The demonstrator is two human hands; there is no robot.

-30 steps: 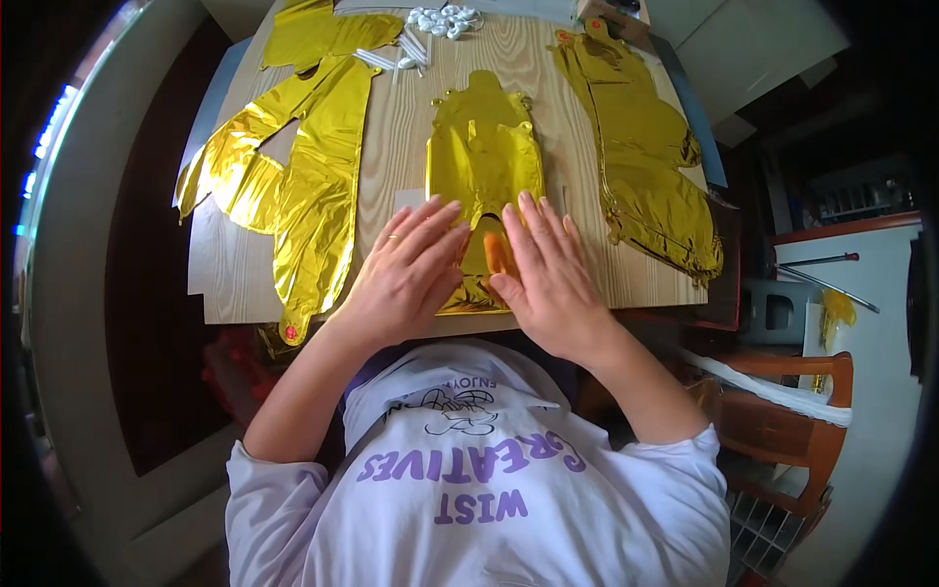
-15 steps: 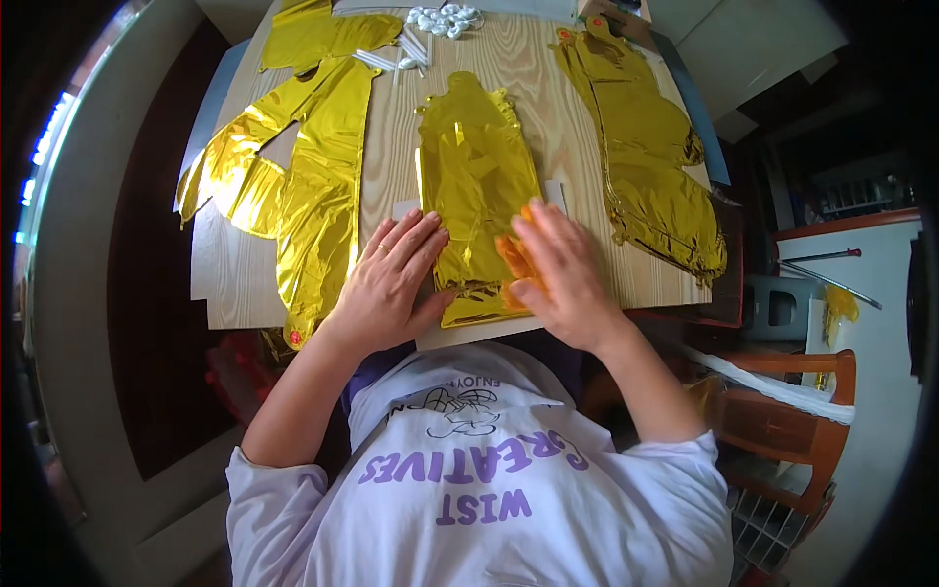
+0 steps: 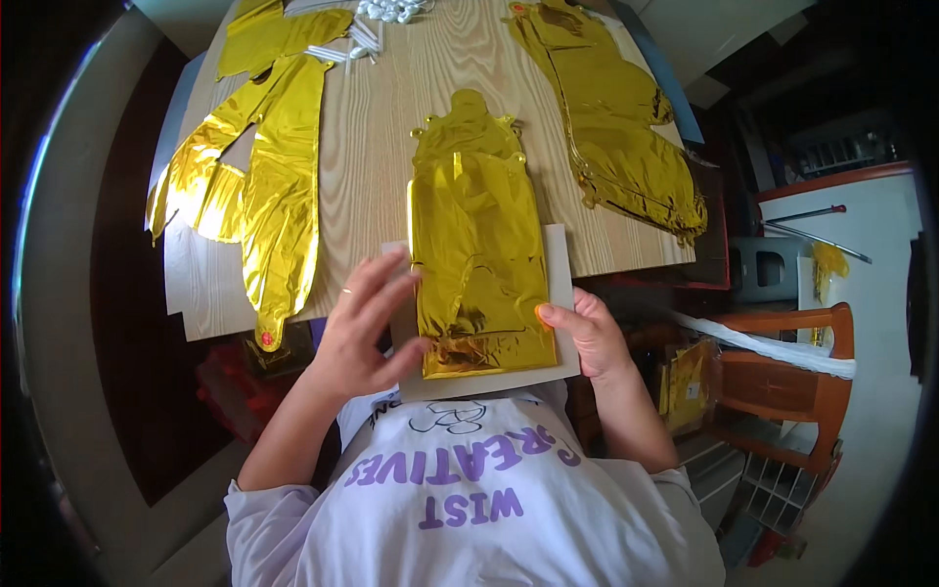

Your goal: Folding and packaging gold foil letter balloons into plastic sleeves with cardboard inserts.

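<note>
A flat, folded gold foil balloon (image 3: 477,264) lies lengthwise on a pale grey cardboard sheet (image 3: 561,284). The board's near end juts past the table edge, close to my shirt. My right hand (image 3: 599,338) pinches the board's right side, thumb on top over the foil's edge and the other fingers mostly hidden. An orange patch shows at that thumb's tip; whether it is a cover or a reflection I cannot make out. At the left edge of foil and board, my left hand (image 3: 360,328) is open, its fingers spread and a ring on one of them.
More flat gold foil balloons lie on the wood-grain table (image 3: 381,166): one on the left (image 3: 279,196), one on the right (image 3: 626,127). White sticks (image 3: 362,41) and a white bundle (image 3: 391,10) sit at the back. A wooden chair (image 3: 773,391) stands at the right.
The board and the foil on it have come toward me, past the table edge. My right hand has gone from over the foil to the board's right side. My left hand's fingers have spread.
</note>
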